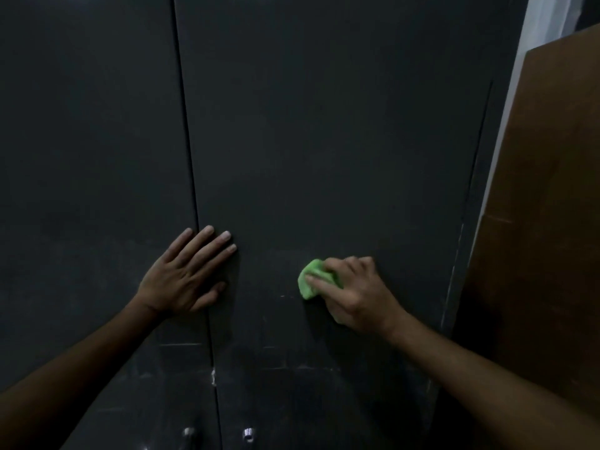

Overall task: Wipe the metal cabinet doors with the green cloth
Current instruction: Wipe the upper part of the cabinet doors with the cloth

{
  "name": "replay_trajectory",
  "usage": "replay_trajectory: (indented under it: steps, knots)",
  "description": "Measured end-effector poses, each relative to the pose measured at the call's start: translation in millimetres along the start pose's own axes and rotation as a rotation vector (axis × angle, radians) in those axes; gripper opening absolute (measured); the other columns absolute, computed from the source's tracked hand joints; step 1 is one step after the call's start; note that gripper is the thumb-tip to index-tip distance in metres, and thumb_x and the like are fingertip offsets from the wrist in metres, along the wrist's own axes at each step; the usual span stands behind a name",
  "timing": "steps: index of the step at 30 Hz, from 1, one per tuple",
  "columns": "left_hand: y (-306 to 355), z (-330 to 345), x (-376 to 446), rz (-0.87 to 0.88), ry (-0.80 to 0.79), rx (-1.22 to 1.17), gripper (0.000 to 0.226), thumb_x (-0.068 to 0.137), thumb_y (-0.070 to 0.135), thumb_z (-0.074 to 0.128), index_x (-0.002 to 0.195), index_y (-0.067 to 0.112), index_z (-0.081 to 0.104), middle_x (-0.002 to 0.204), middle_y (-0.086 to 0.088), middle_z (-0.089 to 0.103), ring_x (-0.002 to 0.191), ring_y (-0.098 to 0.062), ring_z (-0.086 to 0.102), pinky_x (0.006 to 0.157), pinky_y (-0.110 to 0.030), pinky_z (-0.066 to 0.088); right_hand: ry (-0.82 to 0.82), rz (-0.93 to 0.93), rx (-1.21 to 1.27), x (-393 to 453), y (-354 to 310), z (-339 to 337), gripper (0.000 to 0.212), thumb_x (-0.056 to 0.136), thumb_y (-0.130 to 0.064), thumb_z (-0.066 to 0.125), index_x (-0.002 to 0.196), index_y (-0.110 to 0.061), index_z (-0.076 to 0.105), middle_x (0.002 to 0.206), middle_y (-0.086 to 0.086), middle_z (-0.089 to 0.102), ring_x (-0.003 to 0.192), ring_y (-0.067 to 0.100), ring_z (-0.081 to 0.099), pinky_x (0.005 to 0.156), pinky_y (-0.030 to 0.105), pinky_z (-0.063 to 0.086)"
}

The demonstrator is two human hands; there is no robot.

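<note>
Fingers [334,266] of right hand [354,293] curled round green cloth [311,280] against right door [324,141]; left hand [185,277] flat.

One camera on the person's head looks forward and a bit down, very close to the dark cabinet doors [324,141]

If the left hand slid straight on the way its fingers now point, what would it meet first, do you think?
The left hand lies flat across the seam, fingers aimed up-right. Only bare right door lies ahead; the way looks free within this view.

left hand [186,276] flat across door seam | right hand [352,293] presses cloth [310,280] on right door [324,141] (board [545,206] rightward)
</note>
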State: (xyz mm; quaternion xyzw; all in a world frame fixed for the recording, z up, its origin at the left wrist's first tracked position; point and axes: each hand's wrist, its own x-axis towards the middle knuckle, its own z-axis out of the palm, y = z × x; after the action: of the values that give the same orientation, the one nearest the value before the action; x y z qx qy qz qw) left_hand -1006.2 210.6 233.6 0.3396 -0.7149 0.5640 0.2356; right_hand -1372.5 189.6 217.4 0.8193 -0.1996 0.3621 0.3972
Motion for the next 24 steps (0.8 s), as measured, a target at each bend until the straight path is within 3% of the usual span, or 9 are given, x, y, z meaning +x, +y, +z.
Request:
replay_trajectory:
  steps: [3, 7, 8, 13, 14, 17, 19, 22, 24]
  knots:
    - [1, 1, -2, -0.002, 0.006, -0.012, 0.07, 0.095, 0.047, 0.047, 0.154, 0.012, 0.034, 0.158, -0.014, 0.036, 0.152, -0.031, 0.023, 0.121, -0.05, 0.023, -0.003, -0.111, -0.051, 19, 21, -12, 0.044, 0.088, -0.026, 0.061, 0.132, -0.025, 0.058, 0.122, 0.009, 0.05, 0.09, 0.028, 0.053, 0.075, 0.039, 0.035]
    - [0, 2, -2, -0.004, 0.011, -0.013, 0.068, 0.095, 0.047, 0.046, 0.153, 0.012, 0.037, 0.158, -0.014, 0.037, 0.151, -0.031, 0.023, 0.123, -0.05, 0.021, 0.198, 0.369, -0.019, 39, 10, -9, 0.046, 0.087, -0.021, 0.064, 0.133, -0.022, 0.063, 0.121, 0.01, 0.047, 0.095, 0.029, 0.049, 0.076, 0.038, 0.034]
    - [0, 1, -2, -0.005, 0.011, -0.013, 0.067, 0.096, 0.047, 0.046, 0.153, 0.012, 0.037, 0.158, -0.013, 0.037, 0.152, -0.031, 0.023, 0.123, -0.049, 0.02, 0.199, 0.387, -0.001, 36, -3, -2, 0.048, 0.086, -0.02, 0.062, 0.134, -0.021, 0.061, 0.122, 0.012, 0.046, 0.095, 0.031, 0.05, 0.076, 0.038, 0.035]
    - [0, 2, -1, -0.001, 0.013, -0.003, 0.068, 0.095, 0.047, 0.045, 0.152, 0.012, 0.036, 0.158, -0.012, 0.036, 0.152, -0.03, 0.021, 0.124, -0.048, 0.018, -0.059, -0.161, -0.054, 32, -2, 6, 0.048, 0.086, -0.024, 0.063, 0.133, -0.026, 0.06, 0.123, 0.009, 0.049, 0.092, 0.027, 0.052, 0.076, 0.039, 0.033]
    - [0, 2, -1, -0.004, 0.014, -0.001, 0.068, 0.095, 0.047, 0.046, 0.152, 0.012, 0.037, 0.158, -0.012, 0.036, 0.152, -0.029, 0.021, 0.124, -0.048, 0.018, -0.018, -0.126, -0.069, 41, 6, 2, 0.048, 0.085, -0.023, 0.064, 0.133, -0.026, 0.06, 0.122, 0.009, 0.05, 0.093, 0.028, 0.051, 0.076, 0.039, 0.033]
    - [0, 2, -2, -0.007, 0.018, -0.007, 0.068, 0.094, 0.047, 0.047, 0.152, 0.013, 0.037, 0.156, -0.013, 0.038, 0.152, -0.029, 0.022, 0.124, -0.048, 0.018, 0.208, 0.301, -0.014, 60, 3, -2, 0.045, 0.086, -0.019, 0.067, 0.131, -0.023, 0.064, 0.119, 0.009, 0.051, 0.094, 0.028, 0.049, 0.076, 0.038, 0.032]
    - [0, 2, -2, -0.005, 0.017, -0.005, 0.068, 0.095, 0.047, 0.046, 0.152, 0.013, 0.036, 0.157, -0.012, 0.038, 0.152, -0.029, 0.022, 0.124, -0.048, 0.018, 0.229, 0.405, 0.024, 54, -21, 11, 0.047, 0.085, -0.019, 0.064, 0.132, -0.022, 0.064, 0.121, 0.01, 0.047, 0.094, 0.029, 0.049, 0.076, 0.037, 0.032]
    - [0, 2, -2, 0.003, 0.01, -0.002, 0.069, 0.095, 0.048, 0.046, 0.154, 0.013, 0.033, 0.159, -0.011, 0.033, 0.152, -0.029, 0.021, 0.124, -0.048, 0.019, 0.011, 0.022, -0.002, 35, -41, 25, 0.05, 0.084, -0.021, 0.064, 0.134, -0.024, 0.06, 0.125, 0.01, 0.046, 0.094, 0.029, 0.053, 0.076, 0.039, 0.033]
    - [0, 3, -2, 0.002, 0.006, -0.006, 0.071, 0.095, 0.048, 0.046, 0.155, 0.014, 0.031, 0.162, -0.009, 0.028, 0.153, -0.028, 0.019, 0.124, -0.048, 0.018, -0.04, -0.115, -0.041, 44, -24, 16, 0.051, 0.084, -0.021, 0.063, 0.134, -0.025, 0.058, 0.124, 0.009, 0.049, 0.093, 0.028, 0.053, 0.076, 0.039, 0.034]
